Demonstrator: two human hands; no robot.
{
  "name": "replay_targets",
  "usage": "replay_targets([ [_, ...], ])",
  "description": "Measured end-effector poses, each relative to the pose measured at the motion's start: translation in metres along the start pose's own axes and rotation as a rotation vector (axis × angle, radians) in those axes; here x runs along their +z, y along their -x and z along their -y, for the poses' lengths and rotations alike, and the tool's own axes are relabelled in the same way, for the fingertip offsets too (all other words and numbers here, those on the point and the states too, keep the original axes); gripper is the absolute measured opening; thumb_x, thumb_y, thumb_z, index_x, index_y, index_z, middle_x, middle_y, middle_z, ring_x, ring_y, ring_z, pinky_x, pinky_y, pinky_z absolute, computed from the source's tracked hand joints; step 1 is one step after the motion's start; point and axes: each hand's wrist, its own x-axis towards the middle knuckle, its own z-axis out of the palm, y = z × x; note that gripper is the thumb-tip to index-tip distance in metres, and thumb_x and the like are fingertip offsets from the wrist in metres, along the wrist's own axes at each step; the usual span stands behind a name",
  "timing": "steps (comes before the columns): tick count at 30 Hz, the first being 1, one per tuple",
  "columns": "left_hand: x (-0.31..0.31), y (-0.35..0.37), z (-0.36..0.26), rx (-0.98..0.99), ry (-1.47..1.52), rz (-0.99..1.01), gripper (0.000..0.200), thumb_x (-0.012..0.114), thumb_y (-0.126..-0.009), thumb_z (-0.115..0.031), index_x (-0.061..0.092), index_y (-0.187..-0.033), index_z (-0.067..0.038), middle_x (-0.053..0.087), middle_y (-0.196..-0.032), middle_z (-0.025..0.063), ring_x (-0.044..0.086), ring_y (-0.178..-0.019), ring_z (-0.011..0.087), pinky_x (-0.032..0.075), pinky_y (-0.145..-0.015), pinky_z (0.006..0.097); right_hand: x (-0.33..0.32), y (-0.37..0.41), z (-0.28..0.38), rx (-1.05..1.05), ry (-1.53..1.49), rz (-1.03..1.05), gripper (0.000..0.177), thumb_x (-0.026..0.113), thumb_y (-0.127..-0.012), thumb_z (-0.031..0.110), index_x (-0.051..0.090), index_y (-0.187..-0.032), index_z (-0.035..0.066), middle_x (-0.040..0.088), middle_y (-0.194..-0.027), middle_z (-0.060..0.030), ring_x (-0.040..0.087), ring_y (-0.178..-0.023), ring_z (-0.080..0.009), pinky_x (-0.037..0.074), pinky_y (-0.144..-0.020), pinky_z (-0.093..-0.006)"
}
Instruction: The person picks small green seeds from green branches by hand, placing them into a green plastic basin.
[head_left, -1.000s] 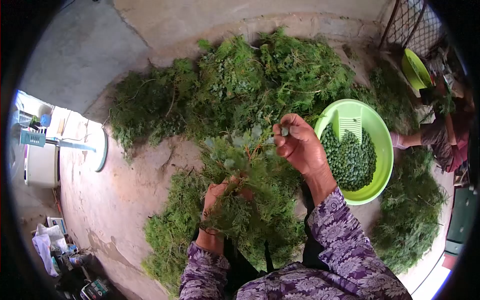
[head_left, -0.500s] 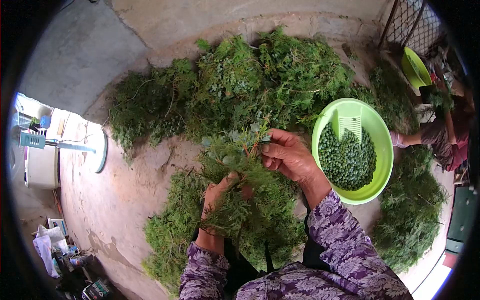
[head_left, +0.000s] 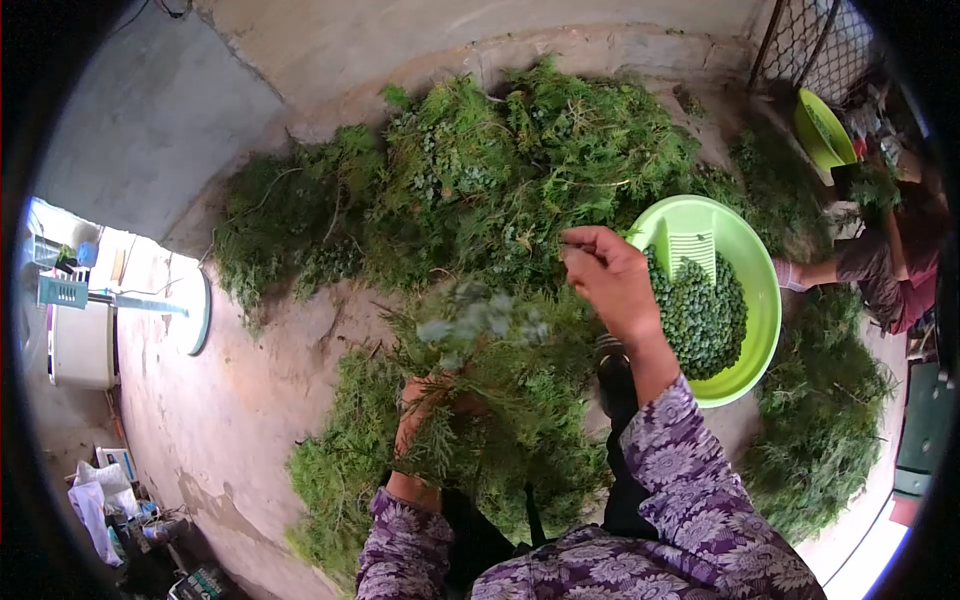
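My left hand (head_left: 414, 402) is closed on a leafy evergreen branch (head_left: 437, 445), its fingers mostly hidden behind the foliage. Pale blue-green cones on the branch (head_left: 485, 318) are smeared by motion. My right hand (head_left: 612, 280) is curled with fingertips pinched together, just left of a light-green basin (head_left: 768, 330). Whatever its fingers hold is hidden. Small round green cones (head_left: 705, 325) heap up inside the basin, below a ridged washboard panel (head_left: 692, 250) in its wall.
Cut evergreen branches (head_left: 450, 180) lie piled along the wall, with more (head_left: 820, 430) at the right. At the far right another person (head_left: 890, 260) sits near a second green basin (head_left: 825, 130). A white-and-teal stand fan (head_left: 195, 310) stands at the left.
My right hand has left the branch and moved right, toward the basin's edge. The branch in my left hand has dipped slightly and its top is blurred.
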Motion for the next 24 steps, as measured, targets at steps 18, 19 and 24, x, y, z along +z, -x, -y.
replay_targets([
  [18, 0.033, -0.003, -0.015, 0.023, 0.172, 0.024, 0.035, 0.03, -0.093, -0.025, 0.045, -0.112, -0.001, 0.056, -0.092, 0.0099, 0.055, -0.069, 0.017, 0.049, -0.057, 0.0285, 0.03, 0.021, 0.022, 0.869, -0.668, 0.738, 0.036, 0.053, -0.084, 0.033, 0.049, -0.103, 0.002, 0.053, -0.08, -0.0031, 0.052, -0.056, -0.0103, 0.04, -0.048, -0.0216],
  [19, 0.014, -0.018, -0.006, 0.135, 0.161, 0.254, 0.035, 0.03, -0.093, -0.025, 0.045, -0.112, -0.001, 0.055, -0.093, 0.01, 0.055, -0.07, 0.0165, 0.049, -0.058, 0.0283, 0.029, 0.021, 0.021, 0.869, -0.669, 0.738, 0.036, 0.053, -0.084, 0.033, 0.049, -0.103, 0.002, 0.053, -0.08, -0.0031, 0.052, -0.056, -0.0103, 0.04, -0.048, -0.0216],
  [24, 0.021, -0.005, -0.003, 0.236, 0.324, 0.419, 0.034, 0.03, -0.093, -0.025, 0.045, -0.114, -0.002, 0.052, -0.101, 0.0101, 0.054, -0.076, 0.0146, 0.049, -0.063, 0.0272, 0.025, 0.017, 0.018, 0.764, -1.041, 0.821, 0.032, 0.06, -0.079, 0.011, 0.049, -0.108, 0.001, 0.053, -0.069, -0.0014, 0.048, -0.053, -0.0095, 0.036, -0.044, -0.0212],
])
